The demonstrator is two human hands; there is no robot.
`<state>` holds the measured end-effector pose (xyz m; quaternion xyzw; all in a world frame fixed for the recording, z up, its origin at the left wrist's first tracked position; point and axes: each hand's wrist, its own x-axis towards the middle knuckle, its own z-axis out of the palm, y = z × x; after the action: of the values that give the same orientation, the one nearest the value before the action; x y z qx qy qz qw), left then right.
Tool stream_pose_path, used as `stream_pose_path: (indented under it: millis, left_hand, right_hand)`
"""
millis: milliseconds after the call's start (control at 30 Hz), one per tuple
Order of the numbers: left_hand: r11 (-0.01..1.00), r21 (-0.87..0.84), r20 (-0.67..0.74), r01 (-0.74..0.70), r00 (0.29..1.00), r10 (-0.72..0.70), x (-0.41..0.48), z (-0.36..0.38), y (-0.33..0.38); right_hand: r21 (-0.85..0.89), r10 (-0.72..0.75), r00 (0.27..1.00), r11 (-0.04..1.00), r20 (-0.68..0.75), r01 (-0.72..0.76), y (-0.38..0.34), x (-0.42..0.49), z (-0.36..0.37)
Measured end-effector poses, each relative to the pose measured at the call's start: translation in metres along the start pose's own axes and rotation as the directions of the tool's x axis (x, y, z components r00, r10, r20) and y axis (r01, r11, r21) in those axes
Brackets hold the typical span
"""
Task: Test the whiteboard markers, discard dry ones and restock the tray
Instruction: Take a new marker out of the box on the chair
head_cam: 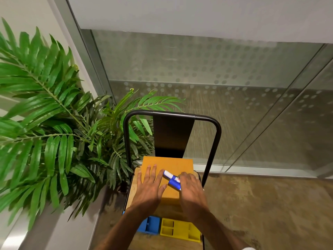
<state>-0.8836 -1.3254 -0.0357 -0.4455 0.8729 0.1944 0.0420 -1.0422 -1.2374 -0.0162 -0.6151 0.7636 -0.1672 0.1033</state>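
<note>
Whiteboard markers (172, 179), likely light, stiff, slick, best held mid-barrel; right grip (191, 190) clasps them, left grip (149, 186) lies flat-fingered on orange box (171, 164).

The head camera looks steeply down, close over the cart (217, 134), facing the glass wall (198, 69).

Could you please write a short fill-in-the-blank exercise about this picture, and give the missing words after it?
1. The left hand lies flat on the orange rectangular box and holds ____.
2. The right hand grips the ____-and-white whiteboard markers.
3. A ____ plastic compartment tray sits just right of the blue plastic tray.
Missing words: nothing; blue; yellow.
</note>
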Motion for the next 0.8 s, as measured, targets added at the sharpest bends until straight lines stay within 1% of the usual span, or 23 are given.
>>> stream_pose_path:
  millis: [67, 133, 200, 267, 333, 400, 467, 533, 567, 600, 700, 800]
  left_hand:
    - [0.999, -0.037, -0.063, -0.014, 0.998, 0.012, -0.004, -0.003, -0.003]
    - [0.99, -0.135, -0.169, -0.046, 0.985, 0.023, -0.01, -0.006, -0.006]
    - [0.965, -0.244, -0.272, -0.096, 0.962, 0.027, -0.019, -0.014, -0.004]
    - [0.923, -0.362, -0.343, -0.133, 0.939, 0.0, -0.032, -0.025, 0.002]
    - [0.853, -0.496, -0.382, -0.161, 0.923, -0.048, -0.049, -0.037, 0.012]
    - [0.732, -0.662, -0.354, -0.161, 0.928, -0.116, -0.067, -0.051, 0.022]
    - [0.557, -0.822, -0.27, -0.119, 0.943, -0.197, -0.082, -0.066, 0.032]
    - [0.377, -0.921, -0.201, -0.099, 0.95, -0.241, -0.095, -0.078, 0.037]
    - [0.304, -0.948, -0.175, -0.094, 0.952, -0.252, -0.102, -0.085, 0.04]
    - [0.264, -0.961, -0.156, -0.083, 0.95, -0.269, -0.108, -0.09, 0.041]
    - [0.198, -0.977, -0.138, -0.078, 0.941, -0.31, -0.121, -0.098, 0.042]
    - [0.078, -0.997, -0.042, -0.012, 0.913, -0.406, -0.132, -0.098, 0.04]
  right_hand:
    - [0.034, 0.045, 0.999, 0.998, 0.025, -0.046, -0.006, 0.001, -0.006]
    - [0.065, 0.079, 0.997, 0.995, 0.027, -0.08, -0.014, 0.002, -0.012]
    - [0.086, 0.101, 0.995, 0.991, -0.001, -0.101, -0.024, 0.0, -0.02]
    - [0.094, 0.105, 0.994, 0.99, -0.039, -0.101, -0.036, -0.004, -0.026]
    - [0.087, 0.086, 0.993, 0.993, -0.08, -0.079, -0.05, -0.006, -0.031]
    - [0.094, 0.061, 0.993, 0.994, -0.096, -0.052, -0.064, -0.01, -0.034]
    - [0.082, 0.03, 0.992, 0.996, -0.126, -0.02, -0.078, -0.013, -0.033]
    - [0.085, 0.014, 0.99, 0.996, -0.14, -0.002, -0.091, -0.017, -0.033]
    - [0.082, 0.011, 0.989, 0.997, -0.145, 0.001, -0.097, -0.019, -0.033]
    - [0.073, 0.01, 0.989, 0.997, -0.149, 0.001, -0.103, -0.022, -0.034]
    - [0.038, -0.004, 0.988, 0.999, -0.156, 0.01, -0.123, -0.032, -0.033]
    - [-0.022, -0.054, 0.984, 0.998, -0.169, 0.051, -0.144, -0.044, -0.033]
